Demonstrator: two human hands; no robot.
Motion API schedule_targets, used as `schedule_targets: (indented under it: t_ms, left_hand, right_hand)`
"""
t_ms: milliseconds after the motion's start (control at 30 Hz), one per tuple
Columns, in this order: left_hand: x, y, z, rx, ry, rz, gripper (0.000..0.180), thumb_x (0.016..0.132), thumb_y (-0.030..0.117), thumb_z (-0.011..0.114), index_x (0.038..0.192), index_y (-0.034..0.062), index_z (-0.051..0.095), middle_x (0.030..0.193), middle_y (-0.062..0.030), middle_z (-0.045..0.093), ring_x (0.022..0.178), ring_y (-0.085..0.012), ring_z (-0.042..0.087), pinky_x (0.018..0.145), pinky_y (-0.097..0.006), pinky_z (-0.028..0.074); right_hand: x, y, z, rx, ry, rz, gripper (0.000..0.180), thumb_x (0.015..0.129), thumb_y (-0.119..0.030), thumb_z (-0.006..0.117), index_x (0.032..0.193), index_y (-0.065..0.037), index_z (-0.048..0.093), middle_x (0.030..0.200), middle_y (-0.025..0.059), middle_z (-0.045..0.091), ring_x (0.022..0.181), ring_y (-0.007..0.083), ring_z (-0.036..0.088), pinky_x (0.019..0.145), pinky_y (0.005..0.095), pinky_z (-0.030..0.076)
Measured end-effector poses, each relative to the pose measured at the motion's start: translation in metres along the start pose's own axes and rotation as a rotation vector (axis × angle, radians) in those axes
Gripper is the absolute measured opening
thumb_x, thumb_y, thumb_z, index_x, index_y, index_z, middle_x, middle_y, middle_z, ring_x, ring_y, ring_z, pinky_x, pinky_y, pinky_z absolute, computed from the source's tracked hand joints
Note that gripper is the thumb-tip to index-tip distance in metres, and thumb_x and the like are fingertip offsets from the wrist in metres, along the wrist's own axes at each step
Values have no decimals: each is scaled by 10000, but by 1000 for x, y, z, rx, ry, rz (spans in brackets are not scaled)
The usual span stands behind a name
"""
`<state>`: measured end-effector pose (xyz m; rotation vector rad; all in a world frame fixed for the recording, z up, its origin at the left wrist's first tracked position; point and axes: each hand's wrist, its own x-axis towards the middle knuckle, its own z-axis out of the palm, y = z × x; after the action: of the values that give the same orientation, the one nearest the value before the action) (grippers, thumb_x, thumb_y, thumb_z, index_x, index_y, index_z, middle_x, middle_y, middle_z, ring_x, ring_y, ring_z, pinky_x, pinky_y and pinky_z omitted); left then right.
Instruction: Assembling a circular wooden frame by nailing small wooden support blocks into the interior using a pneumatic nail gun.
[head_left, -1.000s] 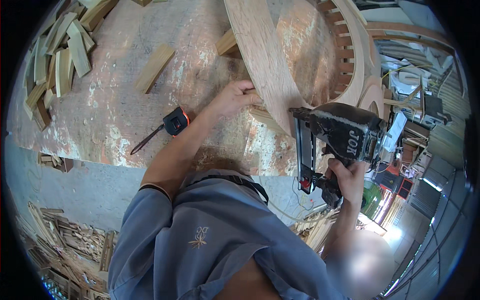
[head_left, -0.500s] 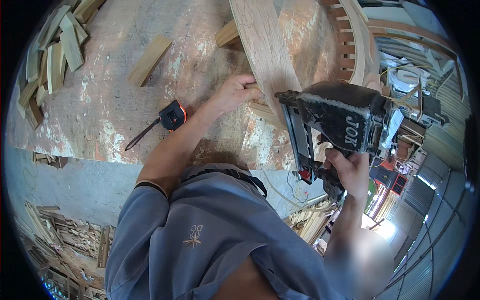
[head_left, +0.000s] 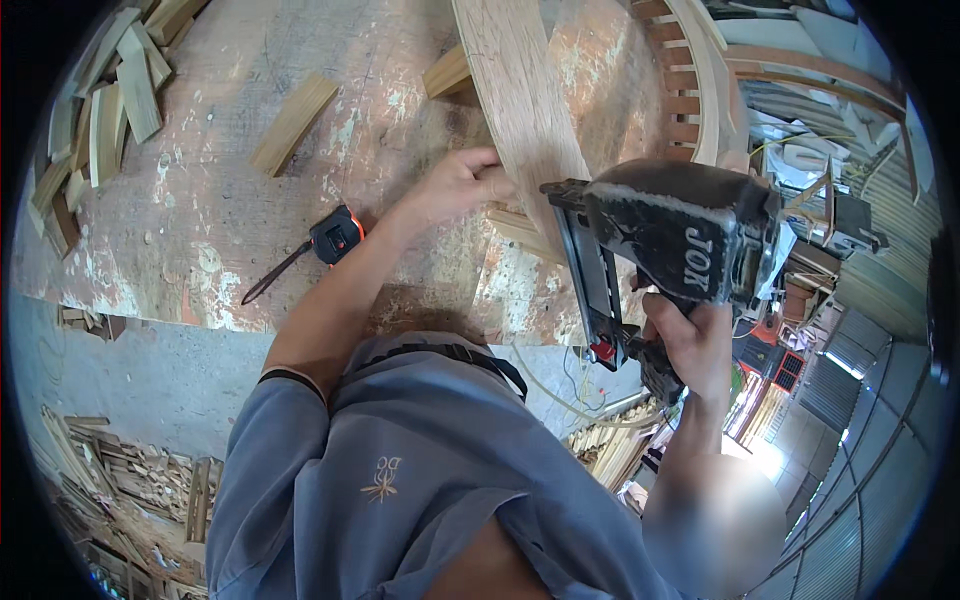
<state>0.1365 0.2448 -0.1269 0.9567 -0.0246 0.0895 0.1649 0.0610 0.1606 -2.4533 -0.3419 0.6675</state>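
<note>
Head view, looking straight down over the workbench (head_left: 225, 190): from where I stand, the two hands are well apart. The right hand (head_left: 690, 335) is wrapped around the handle of a black nail gun (head_left: 665, 225), though the handle itself is mostly lost behind the fingers. The gun's nose sits over the near end of a long curved board (head_left: 525, 100), hiding that end; whether it touches, I can't say. The board's far end runs out of sight at the top. At its left edge is the left hand (head_left: 455, 190), thumb and fingertips drawn close, but I can't tell what they pinch, if anything. One wooden block (head_left: 450, 72) shows only partly, the board covering the rest. A tape measure (head_left: 337, 235) lies beside the left forearm. The slatted curved frame (head_left: 705, 90) is cut off above, and a blurred patch (head_left: 715, 525) covers part of the right arm.
</note>
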Motion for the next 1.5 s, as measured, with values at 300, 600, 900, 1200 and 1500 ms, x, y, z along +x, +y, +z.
schedule_targets:
  t_ms: [300,600,900,1200,1500]
  left_hand:
    - [2,20,-20,46,278,-94,525,945,491,503,1211,45,579,1029,-33,639,798,-81,563,635,-238,471]
    - [0,73,-52,92,560,38,363,972,344,515,1164,48,602,973,-61,658,817,-115,613,664,-235,463]
    - [-65,134,-128,1646,898,276,468,750,294,735,1084,-9,611,999,-173,623,868,-317,614,770,-409,501]
    - [-76,131,-121,1489,714,-152,519,647,247,748,1104,41,613,1001,-188,591,945,-372,562,838,-459,468]
    - [65,123,-59,513,812,291,612,823,393,683,1198,-68,535,1081,-203,606,973,-248,601,823,-368,488]
  right_hand:
    - [16,2,2,-155,-113,31,158,840,-23,593,982,35,628,772,54,637,565,95,567,511,229,458]
    - [8,-3,5,-126,-55,-115,247,807,-70,658,1026,40,625,827,66,668,711,168,596,645,324,484]
    - [7,4,-2,-7,18,71,168,827,-120,648,867,43,651,683,42,640,632,86,595,562,242,462]
    - [20,34,-3,-39,-14,-22,155,820,-19,585,957,35,635,723,42,620,531,90,545,469,242,418]
    - [9,32,0,-31,-5,118,193,804,-97,621,939,41,607,722,55,608,622,107,576,541,265,446]
